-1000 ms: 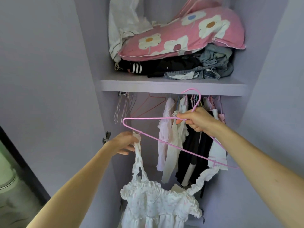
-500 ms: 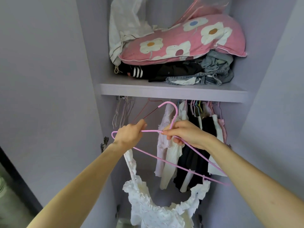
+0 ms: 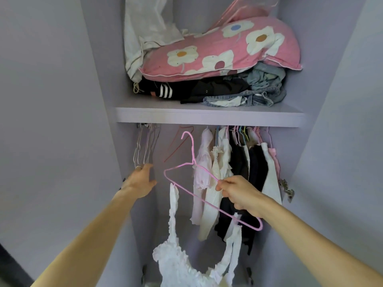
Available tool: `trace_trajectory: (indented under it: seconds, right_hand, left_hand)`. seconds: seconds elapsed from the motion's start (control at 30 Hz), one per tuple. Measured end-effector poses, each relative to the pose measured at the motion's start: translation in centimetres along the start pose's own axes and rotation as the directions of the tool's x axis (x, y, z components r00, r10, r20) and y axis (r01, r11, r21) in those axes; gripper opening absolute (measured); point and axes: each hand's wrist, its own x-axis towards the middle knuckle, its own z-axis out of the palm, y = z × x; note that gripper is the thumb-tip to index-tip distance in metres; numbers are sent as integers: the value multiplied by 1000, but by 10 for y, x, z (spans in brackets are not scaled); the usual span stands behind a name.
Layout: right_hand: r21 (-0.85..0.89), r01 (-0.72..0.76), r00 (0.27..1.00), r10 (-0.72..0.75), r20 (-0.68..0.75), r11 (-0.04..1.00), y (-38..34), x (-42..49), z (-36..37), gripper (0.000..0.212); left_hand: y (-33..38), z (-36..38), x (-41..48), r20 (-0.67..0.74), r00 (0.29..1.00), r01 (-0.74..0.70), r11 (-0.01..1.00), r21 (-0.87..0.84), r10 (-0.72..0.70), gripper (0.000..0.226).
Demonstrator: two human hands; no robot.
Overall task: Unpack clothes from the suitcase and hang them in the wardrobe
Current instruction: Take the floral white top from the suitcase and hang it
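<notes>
Hanging up the white frilly dress (image 3: 176,264) looked like the job in hand. The dress hung by its two thin straps from a pink wire hanger (image 3: 193,151), low in the middle of the frame. The right hand (image 3: 238,195), at the middle right, was closed tight round one sloping side of that hanger. The hanger was tipped, with its left end high and its right end low. The left hand (image 3: 141,181), at the middle left, held nothing. Its loose fingers reached up to a bunch of bare wire hangers (image 3: 145,146) in the upper left. I could not tell if it touched them. The two hands were apart.

To do this well, the pink hanger should be made level first, or the low strap might slide off. Its hook pointed up at a gap between the bare hangers and the row of hung white and black clothes (image 3: 238,162). That gap looked like the best spot. The rail was hidden behind the pale purple shelf (image 3: 207,117), so the hook should go up slowly and feel for it. The left hand could push the bare hangers aside. The suitcase was not in the picture.
</notes>
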Motion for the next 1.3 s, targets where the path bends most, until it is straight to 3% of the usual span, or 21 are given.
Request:
trace_trajectory:
  seconds: [0.13,0.33,0.57,0.7,0.87,1.17,1.3]
  right_hand:
    - [197,-119,988,136,-75,973,-13,23,25,20]
    - [418,-150,968,219,-122,896,-47,66,60,34]
    - [317,-168,963,224,-151,934,-47,91,113,19]
    - [345,-120,957,201,-209,931,-40,136,112,14]
    - [292,-32,919,143,-367,956,-26,220,98,13]
    - [222,213,797,-37,-603,952,-35,320,66,27]
    - [257,197,813,-11,-583,946,-50,352,81,25]
  left_hand:
    - [-11,-21,8,-124,990,-19,950,310,61,58]
    - [-23,-55,26,-200,969,-43,899,436,143,78]
    - [-7,-88,78,-337,920,-76,936,345,199,90]
    - [9,-89,112,-386,881,-117,916,384,275,78]
    - [9,-69,150,-398,878,-138,936,325,268,61]
    - [5,-29,187,-626,718,-183,950,254,305,57]
    - [-3,-21,199,-687,664,-204,955,214,296,56]
